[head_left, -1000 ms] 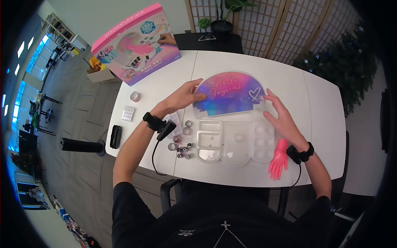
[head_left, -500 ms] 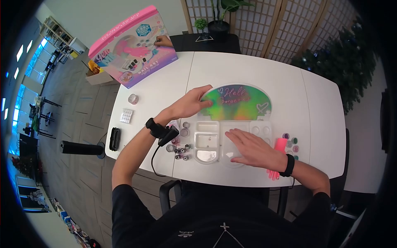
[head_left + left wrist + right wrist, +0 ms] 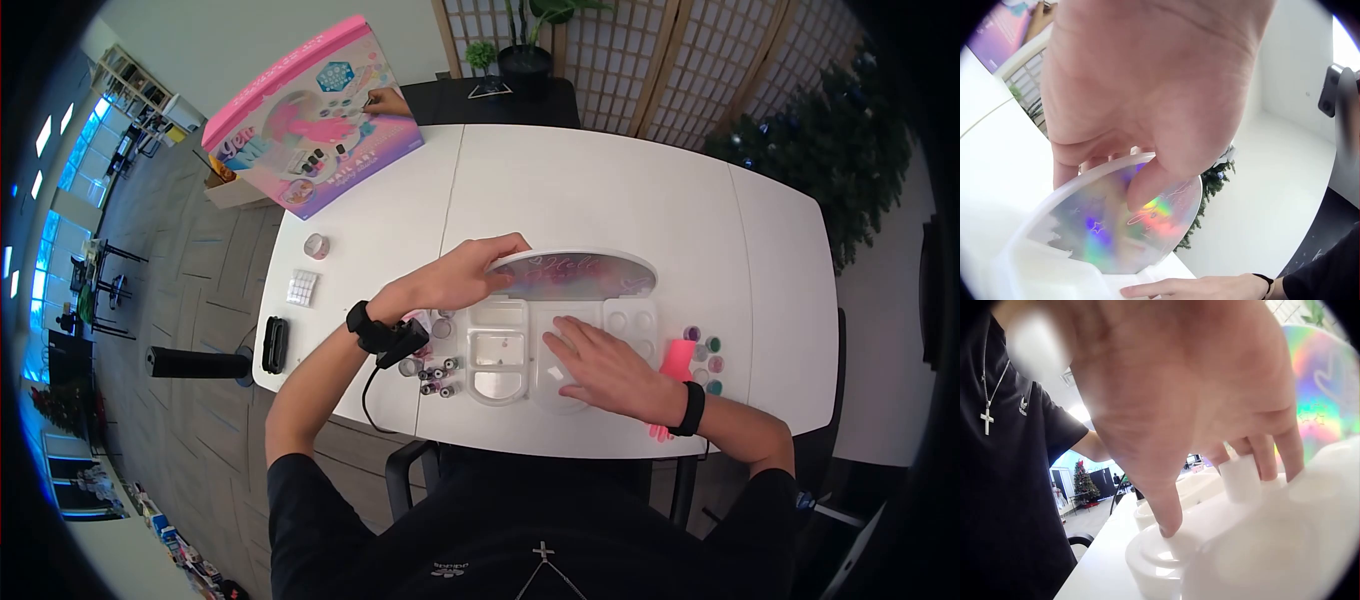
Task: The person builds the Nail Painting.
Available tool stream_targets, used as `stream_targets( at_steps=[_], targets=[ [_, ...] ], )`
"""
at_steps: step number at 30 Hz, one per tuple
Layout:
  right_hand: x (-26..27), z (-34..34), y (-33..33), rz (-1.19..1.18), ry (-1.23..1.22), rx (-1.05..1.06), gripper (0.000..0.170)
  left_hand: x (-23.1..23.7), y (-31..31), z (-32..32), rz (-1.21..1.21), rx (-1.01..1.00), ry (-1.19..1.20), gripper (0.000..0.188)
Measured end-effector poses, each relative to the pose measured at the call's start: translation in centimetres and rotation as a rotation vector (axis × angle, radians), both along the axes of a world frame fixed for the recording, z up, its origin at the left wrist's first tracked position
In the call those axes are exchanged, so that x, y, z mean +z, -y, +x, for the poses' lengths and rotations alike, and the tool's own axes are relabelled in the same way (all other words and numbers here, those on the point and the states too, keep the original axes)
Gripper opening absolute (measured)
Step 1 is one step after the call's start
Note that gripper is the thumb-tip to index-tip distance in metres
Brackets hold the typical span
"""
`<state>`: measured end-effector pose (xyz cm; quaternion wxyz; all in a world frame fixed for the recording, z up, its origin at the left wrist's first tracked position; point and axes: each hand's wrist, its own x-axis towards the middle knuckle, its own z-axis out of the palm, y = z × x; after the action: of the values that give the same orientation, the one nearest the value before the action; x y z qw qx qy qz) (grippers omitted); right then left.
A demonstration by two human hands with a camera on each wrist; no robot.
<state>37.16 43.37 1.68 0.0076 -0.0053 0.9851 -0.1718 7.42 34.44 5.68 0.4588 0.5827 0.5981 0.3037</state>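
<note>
A holographic panel (image 3: 575,279) with a rounded white rim and "Hello" lettering stands at the back edge of a white plastic tray (image 3: 497,352). My left hand (image 3: 462,273) grips the panel's upper left rim, thumb on the shiny face and fingers behind, as the left wrist view shows. My right hand (image 3: 622,375) lies with straight fingers on the tray's middle, its fingertips around a short white peg (image 3: 1240,479). The tray has compartments at left and round wells at right. Partly under my right wrist lies a pink model hand (image 3: 678,357).
Small bottles (image 3: 437,375) and jars stand left of the tray. Several glitter pots (image 3: 713,345) sit at right. A nail art box (image 3: 315,120) stands at the back left. Along the left edge are a black case (image 3: 275,345), a white packet (image 3: 303,287) and a tape roll (image 3: 316,246).
My right hand has left the panel's right side and come down onto the tray. The panel has moved down to the tray's back edge and tipped more upright, my left hand staying on it.
</note>
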Motion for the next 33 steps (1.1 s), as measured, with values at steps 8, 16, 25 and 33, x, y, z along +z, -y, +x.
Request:
stream_targets(
  at_steps=[8, 16, 25, 33],
  targets=[
    [0.3, -0.1, -0.2, 0.009, 0.095, -0.006, 0.08, 1.0, 0.1, 0.8, -0.013, -0.141, -0.203, 0.043],
    [0.1, 0.0, -0.4, 0.033, 0.097, 0.01, 0.077, 1.0, -0.1, 1.1, -0.03, -0.157, -0.197, 0.043],
    [0.3, -0.4, -0.6, 0.049, 0.132, 0.021, 0.077, 0.3, -0.3, 0.9, 0.049, -0.179, -0.18, 0.039],
    [0.0, -0.5, -0.6, 0.088, 0.161, 0.033, 0.08, -0.4, -0.2, 1.2, 0.036, -0.16, -0.283, 0.037]
  ],
)
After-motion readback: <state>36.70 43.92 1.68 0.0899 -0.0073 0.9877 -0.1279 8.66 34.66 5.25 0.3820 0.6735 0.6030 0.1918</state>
